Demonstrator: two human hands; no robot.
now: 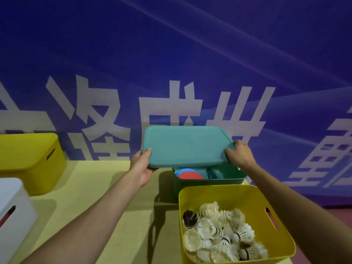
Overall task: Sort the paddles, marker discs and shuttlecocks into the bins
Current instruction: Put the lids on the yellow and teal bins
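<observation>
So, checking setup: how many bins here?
4: lidded yellow bin back left; white bin front left; teal bin centre; open yellow bin front right. Others may lie off-frame.

The flat teal plastic lid [186, 143] covers most of the teal plastic bin [228, 178] beneath it; only edges of a red round disc [190, 175] and a blue round disc [180, 171] show inside, the rest hidden. The left hand's [142, 166] fingers lie out of sight under the lid. The white plastic bin [13, 216] is blurred and cut by the left edge; the open yellow plastic bin [238, 195] runs off the bottom edge.
</observation>
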